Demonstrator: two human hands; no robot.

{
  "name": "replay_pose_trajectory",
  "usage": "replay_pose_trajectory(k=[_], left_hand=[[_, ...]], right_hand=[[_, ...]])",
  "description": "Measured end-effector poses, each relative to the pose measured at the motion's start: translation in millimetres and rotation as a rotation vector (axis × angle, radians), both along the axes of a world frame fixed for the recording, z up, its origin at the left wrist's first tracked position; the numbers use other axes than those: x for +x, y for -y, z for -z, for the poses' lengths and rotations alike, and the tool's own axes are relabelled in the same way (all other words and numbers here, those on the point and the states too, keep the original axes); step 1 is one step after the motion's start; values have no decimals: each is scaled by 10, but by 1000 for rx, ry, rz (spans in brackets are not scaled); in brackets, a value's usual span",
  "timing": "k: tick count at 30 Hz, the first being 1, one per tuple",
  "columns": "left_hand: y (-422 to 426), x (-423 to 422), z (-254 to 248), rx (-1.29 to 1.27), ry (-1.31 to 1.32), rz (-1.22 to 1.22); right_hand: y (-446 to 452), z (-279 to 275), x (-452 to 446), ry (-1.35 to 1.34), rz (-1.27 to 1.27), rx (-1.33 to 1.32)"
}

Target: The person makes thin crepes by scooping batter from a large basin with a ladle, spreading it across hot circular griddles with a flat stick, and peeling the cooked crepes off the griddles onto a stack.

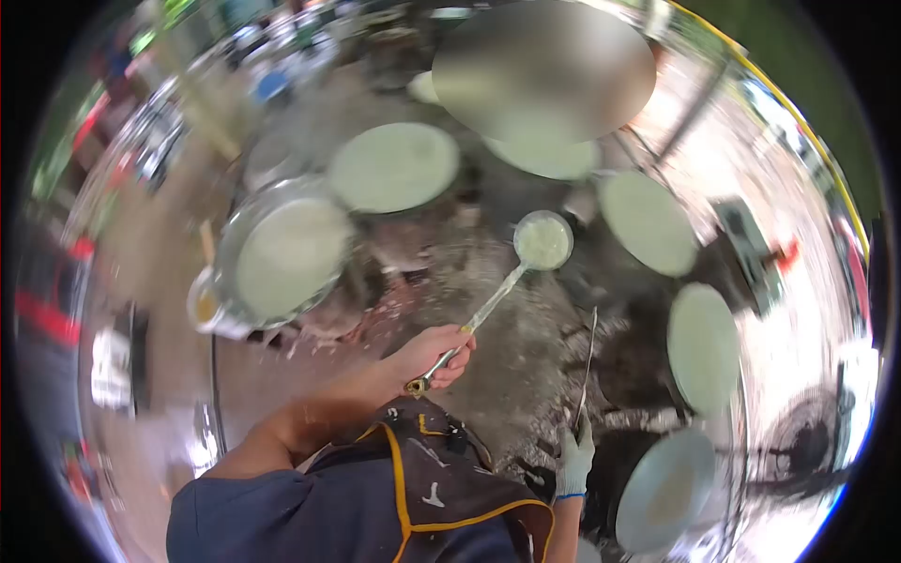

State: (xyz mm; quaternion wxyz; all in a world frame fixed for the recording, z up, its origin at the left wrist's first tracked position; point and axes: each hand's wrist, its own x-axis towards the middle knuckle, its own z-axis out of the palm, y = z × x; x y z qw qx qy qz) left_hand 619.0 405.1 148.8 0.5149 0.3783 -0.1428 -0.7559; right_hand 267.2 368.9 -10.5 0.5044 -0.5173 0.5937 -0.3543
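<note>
My left hand (436,357), bare, is wrapped round the handle of a ladle (542,241). The ladle's round bowl holds pale, creamy liquid and hangs over the splattered floor in front of me. My right hand (574,460) wears a white glove with a blue cuff. It grips a long, thin, blade-like metal tool (588,366) that points forward; its exact kind is unclear. To the left stands a wide metal basin (223,272) holding the same sort of pale liquid. Nearest my right hand is a round, pale, flat surface (664,493), tinted brownish in its middle.
More round pale surfaces curve around me, one ahead (394,169) and others to the right (648,222), (704,347). A small container (205,300) sits beside the basin. At far right are a dark metal box (748,249) and a fan (802,436). A blurred oval hides the far area.
</note>
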Motion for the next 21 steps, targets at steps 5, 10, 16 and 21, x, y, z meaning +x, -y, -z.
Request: replay_pose_trajectory(k=[5, 10, 16, 21], left_hand=[[-1037, 1902, 638, 134, 248, -367], [-1947, 3524, 1383, 561, 354, -573], [-2360, 4799, 2235, 705, 835, -423], [-2014, 5577, 2743, 833, 1386, -342]], right_hand=[[247, -373, 2428, 121, -321, 176], [228, -333, 4868, -240, -849, 360], [217, 160, 7033, -711, -1137, -198], [450, 508, 8055, -794, -1321, -169]])
